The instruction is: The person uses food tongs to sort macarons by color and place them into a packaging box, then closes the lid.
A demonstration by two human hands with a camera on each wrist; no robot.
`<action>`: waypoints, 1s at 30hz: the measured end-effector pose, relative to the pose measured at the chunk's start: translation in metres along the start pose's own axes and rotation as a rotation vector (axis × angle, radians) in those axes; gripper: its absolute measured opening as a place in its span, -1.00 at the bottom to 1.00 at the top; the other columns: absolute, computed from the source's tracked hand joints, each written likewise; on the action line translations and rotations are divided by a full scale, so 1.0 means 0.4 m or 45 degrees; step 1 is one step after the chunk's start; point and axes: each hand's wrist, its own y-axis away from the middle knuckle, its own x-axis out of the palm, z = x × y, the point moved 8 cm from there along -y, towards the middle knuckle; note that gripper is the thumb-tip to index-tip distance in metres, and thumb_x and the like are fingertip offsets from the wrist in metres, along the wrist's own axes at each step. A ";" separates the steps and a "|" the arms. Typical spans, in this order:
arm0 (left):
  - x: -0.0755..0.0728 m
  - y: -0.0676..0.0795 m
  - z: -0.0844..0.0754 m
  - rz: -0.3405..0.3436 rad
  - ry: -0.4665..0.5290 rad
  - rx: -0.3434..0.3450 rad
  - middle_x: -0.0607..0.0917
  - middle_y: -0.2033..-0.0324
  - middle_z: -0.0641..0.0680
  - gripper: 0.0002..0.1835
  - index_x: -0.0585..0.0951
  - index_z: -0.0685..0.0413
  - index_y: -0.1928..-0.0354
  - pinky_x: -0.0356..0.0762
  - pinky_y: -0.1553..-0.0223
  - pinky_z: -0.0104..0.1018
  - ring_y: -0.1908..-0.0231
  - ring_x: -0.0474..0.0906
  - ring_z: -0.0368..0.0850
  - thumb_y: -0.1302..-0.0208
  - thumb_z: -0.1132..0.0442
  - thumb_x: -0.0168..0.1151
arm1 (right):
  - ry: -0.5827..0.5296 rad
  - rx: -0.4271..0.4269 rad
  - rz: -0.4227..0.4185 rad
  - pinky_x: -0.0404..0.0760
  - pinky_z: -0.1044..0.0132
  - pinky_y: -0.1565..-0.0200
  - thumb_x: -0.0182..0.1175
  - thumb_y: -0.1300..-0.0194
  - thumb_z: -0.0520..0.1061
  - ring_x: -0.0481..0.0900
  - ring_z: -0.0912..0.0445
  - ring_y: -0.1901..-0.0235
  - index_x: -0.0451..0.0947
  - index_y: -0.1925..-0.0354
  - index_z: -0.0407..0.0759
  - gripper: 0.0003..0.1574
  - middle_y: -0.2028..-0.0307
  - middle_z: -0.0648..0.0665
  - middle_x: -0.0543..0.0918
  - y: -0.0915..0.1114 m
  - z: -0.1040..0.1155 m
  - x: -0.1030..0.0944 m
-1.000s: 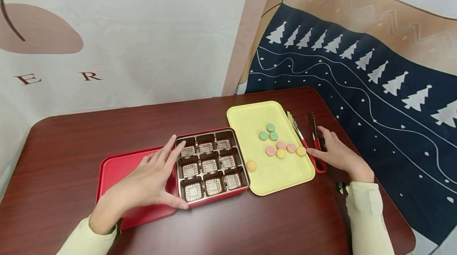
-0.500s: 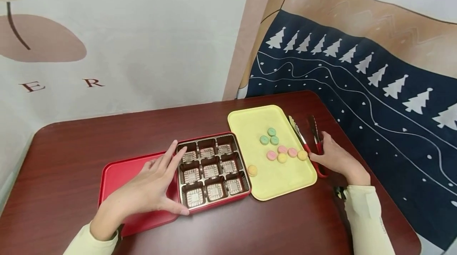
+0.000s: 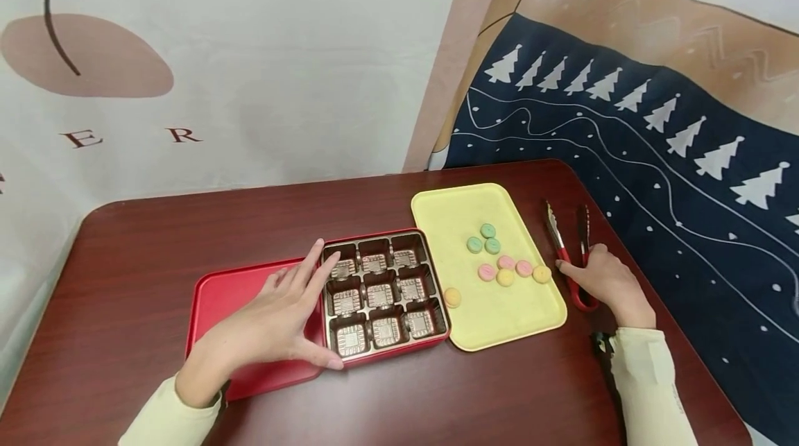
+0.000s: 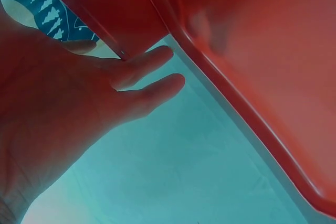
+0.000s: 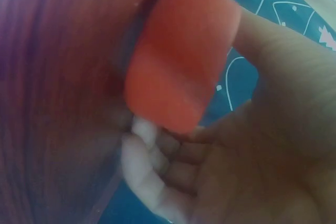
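My left hand (image 3: 275, 324) spans the left side of a red box (image 3: 396, 349) fitted with a brown nine-compartment insert. Its thumb rests at the near left corner and its straight fingers reach over the far left corner. Under the palm lies a red lid or tray (image 3: 215, 300), also large in the left wrist view, where the left hand (image 4: 89, 93) shows extended fingers. With my right hand (image 3: 614, 283) I grip red-handled tongs (image 3: 577, 293), metal arms spread and tips pointing away from me. The right wrist view shows their red handle (image 5: 181, 56) within the right hand's (image 5: 220, 166) curled fingers.
A yellow tray (image 3: 487, 331) touches the box's right side. On it lie green macarons (image 3: 475, 245), pink macarons (image 3: 487, 272) and yellow macarons (image 3: 452, 297), one near its left edge. The wooden table's (image 3: 487, 397) right edge runs close past the right hand, and fabric backdrops stand behind.
The right hand closes round the tongs' handles and shifts them right, away from the yellow tray's edge. The left hand stays at the box. The head view turns slightly left.
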 end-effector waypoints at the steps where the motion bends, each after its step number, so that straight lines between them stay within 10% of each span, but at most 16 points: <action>1: -0.001 -0.001 -0.002 -0.006 0.000 0.005 -0.29 -0.73 0.31 0.65 -0.14 0.09 -0.78 -0.01 -0.40 0.69 -0.48 0.25 0.64 0.10 -0.68 0.50 | 0.005 0.012 -0.004 0.57 0.05 0.38 0.29 -0.49 0.28 0.54 -0.14 0.43 0.28 0.04 -0.55 -0.12 0.40 -0.29 0.47 0.001 -0.005 -0.002; 11: 0.001 -0.004 -0.003 -0.012 -0.028 -0.003 -0.27 -0.73 0.33 0.67 -0.15 0.09 -0.78 -0.01 -0.40 0.69 -0.53 0.19 0.59 0.13 -0.65 0.54 | -0.039 0.014 -0.138 0.42 0.13 0.49 0.25 -0.52 0.29 0.48 -0.06 0.54 0.43 0.41 -0.30 -0.29 0.54 -0.19 0.46 0.016 -0.023 -0.025; 21: 0.003 -0.004 -0.007 -0.045 -0.069 0.007 -0.22 -0.72 0.37 0.69 -0.14 0.11 -0.78 0.07 -0.42 0.62 -0.59 0.12 0.48 0.17 -0.63 0.58 | -0.102 -0.108 -0.430 0.60 -0.18 0.27 0.26 -0.56 0.19 0.48 -0.32 0.23 0.30 -0.24 -0.65 -0.10 0.06 -0.51 0.42 0.024 0.001 -0.085; 30: 0.002 -0.004 -0.007 -0.046 -0.075 0.001 -0.23 -0.72 0.36 0.69 -0.13 0.11 -0.78 0.06 -0.40 0.66 -0.51 0.22 0.59 0.17 -0.69 0.51 | -0.126 -0.246 -0.654 0.51 0.04 0.42 0.26 -0.55 0.18 0.54 -0.18 0.36 0.37 -0.40 -0.44 -0.16 0.23 -0.33 0.58 0.057 0.050 -0.115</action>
